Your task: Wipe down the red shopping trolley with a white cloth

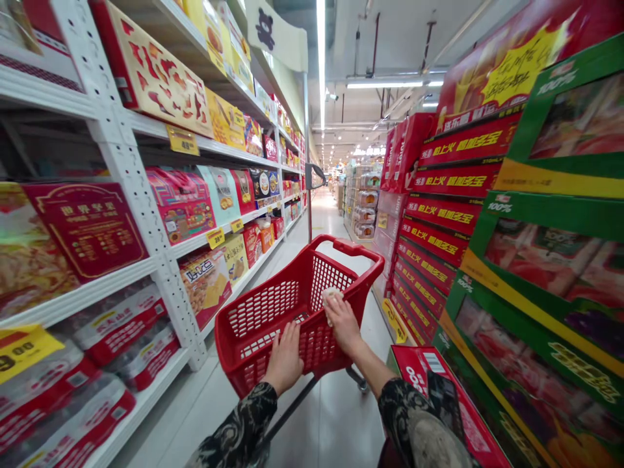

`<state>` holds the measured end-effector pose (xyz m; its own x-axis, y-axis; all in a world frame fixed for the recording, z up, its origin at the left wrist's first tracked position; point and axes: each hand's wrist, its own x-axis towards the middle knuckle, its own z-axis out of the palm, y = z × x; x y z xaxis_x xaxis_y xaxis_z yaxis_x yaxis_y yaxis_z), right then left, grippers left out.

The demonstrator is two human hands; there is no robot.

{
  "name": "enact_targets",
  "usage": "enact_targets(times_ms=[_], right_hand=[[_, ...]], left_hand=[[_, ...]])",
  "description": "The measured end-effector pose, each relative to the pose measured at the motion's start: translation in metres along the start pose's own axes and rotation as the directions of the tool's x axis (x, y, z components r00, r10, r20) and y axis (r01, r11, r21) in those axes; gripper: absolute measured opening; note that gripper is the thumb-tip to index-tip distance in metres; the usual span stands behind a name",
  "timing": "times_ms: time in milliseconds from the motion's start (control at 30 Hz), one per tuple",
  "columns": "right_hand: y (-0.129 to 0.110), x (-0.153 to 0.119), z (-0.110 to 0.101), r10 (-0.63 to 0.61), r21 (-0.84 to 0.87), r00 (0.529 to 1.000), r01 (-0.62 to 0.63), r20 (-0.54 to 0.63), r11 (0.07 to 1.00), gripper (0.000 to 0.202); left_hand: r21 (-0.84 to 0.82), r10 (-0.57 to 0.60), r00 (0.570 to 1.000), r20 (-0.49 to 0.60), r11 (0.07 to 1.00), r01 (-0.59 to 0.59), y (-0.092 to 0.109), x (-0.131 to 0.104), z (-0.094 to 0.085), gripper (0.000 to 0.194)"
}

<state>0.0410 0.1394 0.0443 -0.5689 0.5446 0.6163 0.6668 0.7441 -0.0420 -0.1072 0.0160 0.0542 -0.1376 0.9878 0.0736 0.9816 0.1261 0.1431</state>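
A red plastic shopping cart [266, 302] with perforated sides stands in front of me, turned at an angle across the aisle, and I see nothing in its basket. My left hand [285, 356] rests at the basket's near side, fingers stretched out over the edge, holding nothing. Farther right along the same side is my right hand [342, 324]. Its fingers press a crumpled white cloth [332, 294] against the upper edge of the cart; whether it is cloth or tissue is hard to make out.
White shelving [146, 214] with boxed goods and bottle packs lines the left. On the right rise stacked red drink cases [433, 247] and green boxes [546, 260]. A red box [424, 370] sits low by my right arm. The tiled aisle [322, 211] runs ahead.
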Motion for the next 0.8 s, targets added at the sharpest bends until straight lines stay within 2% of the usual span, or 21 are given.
enact_targets(times_ms=[100,167,233,300,400,467,667,733,800], right_hand=[[-0.023,-0.009,0.009,-0.094,0.009,0.995,0.094,0.022,0.996,0.044],[-0.025,-0.010,0.005,-0.115,0.011,0.993,0.115,0.026,0.993,0.045],[-0.018,-0.008,-0.002,-0.064,0.006,0.998,0.064,0.000,0.998,0.048],[-0.006,-0.004,-0.009,0.045,0.001,0.998,-0.045,-0.048,0.999,0.052],[-0.001,-0.001,-0.008,0.142,0.016,0.988,-0.141,-0.067,0.990,0.052],[-0.013,-0.002,0.000,0.103,0.048,0.994,-0.101,-0.030,0.994,0.048],[-0.082,-0.018,0.026,-0.123,0.211,0.992,0.120,0.005,0.970,0.035],[-0.089,-0.021,0.025,-0.172,0.228,0.985,0.162,0.026,0.960,0.034],[-0.082,-0.021,0.019,-0.174,0.203,0.983,0.158,0.066,0.966,0.036]], left_hand=[[0.008,0.002,1.000,-0.008,1.000,-0.001,-0.008,-0.010,-0.003,0.082],[0.015,-0.020,1.000,-0.007,1.000,0.020,-0.013,-0.018,-0.004,0.081],[0.035,-0.100,0.995,-0.017,0.994,0.100,-0.021,-0.025,-0.004,0.079],[0.066,-0.173,0.984,-0.032,0.982,0.174,-0.028,-0.031,-0.001,0.078],[0.095,-0.205,0.978,-0.045,0.973,0.209,-0.033,-0.036,0.004,0.080],[0.099,-0.204,0.978,-0.052,0.973,0.209,-0.031,-0.036,0.007,0.080],[0.081,-0.183,0.982,-0.049,0.979,0.186,-0.015,-0.037,0.007,0.076],[0.071,-0.175,0.983,-0.047,0.981,0.178,-0.010,-0.037,0.006,0.075],[0.056,-0.149,0.988,-0.040,0.987,0.151,-0.006,-0.036,0.004,0.075]])
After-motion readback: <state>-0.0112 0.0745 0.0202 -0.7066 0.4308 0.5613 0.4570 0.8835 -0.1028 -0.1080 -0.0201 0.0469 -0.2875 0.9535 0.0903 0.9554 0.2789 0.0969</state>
